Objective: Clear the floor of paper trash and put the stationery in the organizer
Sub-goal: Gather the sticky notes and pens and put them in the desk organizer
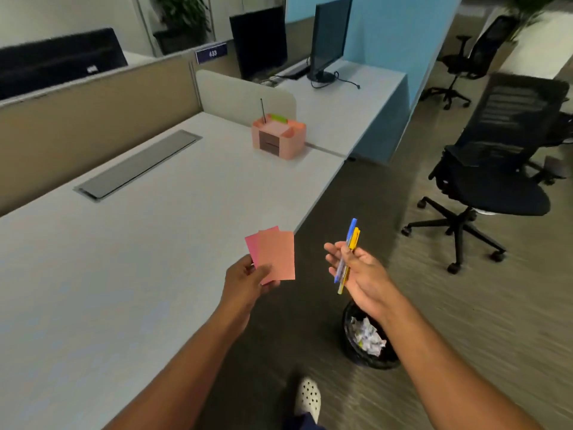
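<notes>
By my foot, the black bin on the floor holds crumpled paper. Above and left of the bin, my left hand pinches two pink paper cards between thumb and fingers. Just above the bin, my right hand clasps a blue and a yellow pen. Far beyond the bin, the pink organizer sits on the white desk.

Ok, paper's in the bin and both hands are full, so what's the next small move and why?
Probably step forward and bring both hands to the pink organizer at the desk's far end. The left hand holds pink cards, the right hand holds pens, and the organizer looks beyond arm's reach.
</notes>
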`<action>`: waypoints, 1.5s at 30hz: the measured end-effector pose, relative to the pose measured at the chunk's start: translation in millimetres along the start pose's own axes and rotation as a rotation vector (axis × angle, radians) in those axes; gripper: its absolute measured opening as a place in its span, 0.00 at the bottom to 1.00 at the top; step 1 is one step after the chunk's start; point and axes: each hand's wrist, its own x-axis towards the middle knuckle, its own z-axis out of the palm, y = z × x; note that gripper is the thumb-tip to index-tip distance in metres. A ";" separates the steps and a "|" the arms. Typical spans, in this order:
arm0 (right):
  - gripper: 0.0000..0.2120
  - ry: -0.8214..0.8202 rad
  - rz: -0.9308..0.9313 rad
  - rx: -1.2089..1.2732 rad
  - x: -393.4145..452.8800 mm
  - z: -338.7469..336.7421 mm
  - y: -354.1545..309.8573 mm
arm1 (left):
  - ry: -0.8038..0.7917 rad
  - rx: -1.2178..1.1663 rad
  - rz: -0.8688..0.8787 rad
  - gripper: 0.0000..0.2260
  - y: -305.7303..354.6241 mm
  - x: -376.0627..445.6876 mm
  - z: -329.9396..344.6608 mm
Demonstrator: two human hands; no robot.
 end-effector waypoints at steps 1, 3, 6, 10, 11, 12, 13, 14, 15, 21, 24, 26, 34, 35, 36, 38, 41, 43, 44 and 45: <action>0.08 -0.012 0.004 -0.014 15.8 4.4 -7.6 | -0.004 0.006 0.016 0.18 7.6 14.3 3.5; 0.08 -0.034 0.018 -0.014 46.7 13.0 -27.3 | -0.013 0.023 0.057 0.19 22.2 42.4 12.4; 0.11 -0.054 0.032 0.012 93.7 23.9 -61.3 | -0.017 0.039 0.106 0.20 45.0 83.4 29.2; 0.13 -0.064 0.037 -0.063 152.8 37.7 -100.2 | -0.008 0.002 0.142 0.21 67.5 129.4 45.9; 0.14 -0.057 0.035 -0.097 166.3 41.0 -106.4 | -0.004 0.000 0.138 0.21 71.5 139.6 47.3; 0.14 -0.059 0.030 -0.122 179.3 44.3 -110.6 | 0.003 -0.001 0.131 0.20 73.9 149.3 47.1; 0.13 -0.071 0.026 -0.140 192.9 47.5 -113.5 | 0.014 -0.001 0.123 0.20 75.6 159.8 45.9; 0.13 -0.087 0.022 -0.159 207.4 50.8 -115.3 | 0.028 -0.001 0.118 0.19 77.4 170.8 44.6; 0.13 -0.101 0.019 -0.186 221.7 54.3 -117.0 | 0.044 -0.001 0.116 0.19 79.6 181.7 43.1; 0.11 -0.084 0.024 -0.346 290.1 87.8 -120.9 | 0.069 0.004 0.107 0.17 94.5 245.5 25.3; 0.10 -0.066 -0.009 -0.435 318.1 103.7 -124.9 | 0.078 0.001 0.113 0.17 107.7 276.7 19.4; 0.10 -0.057 -0.031 -0.484 336.4 112.5 -132.3 | 0.075 -0.011 0.126 0.18 116.7 296.2 18.7; 0.07 -0.042 -0.153 -0.637 419.6 156.5 -170.3 | 0.111 -0.069 0.119 0.17 138.5 348.5 21.6; 0.07 -0.044 -0.164 -0.622 434.7 164.0 -175.0 | 0.119 -0.079 0.119 0.17 139.9 355.2 22.6; 0.07 -0.049 -0.174 -0.600 450.1 171.4 -179.3 | 0.128 -0.089 0.116 0.17 141.5 360.8 24.2; 0.09 -0.054 -0.194 -0.574 484.4 188.1 -186.5 | 0.154 -0.109 0.106 0.17 144.6 370.5 28.0; 0.10 -0.081 -0.235 -0.601 537.8 215.3 -192.1 | 0.185 -0.126 0.104 0.15 148.3 381.8 34.0; 0.08 -0.107 -0.283 -0.652 569.0 232.4 -192.3 | 0.210 -0.143 0.100 0.14 149.8 387.5 37.3; 0.07 -0.114 -0.313 -0.690 582.1 239.1 -191.5 | 0.222 -0.151 0.097 0.14 150.7 390.5 39.0; 0.07 -0.124 -0.344 -0.734 594.4 244.3 -189.8 | 0.231 -0.159 0.097 0.14 151.4 393.9 40.7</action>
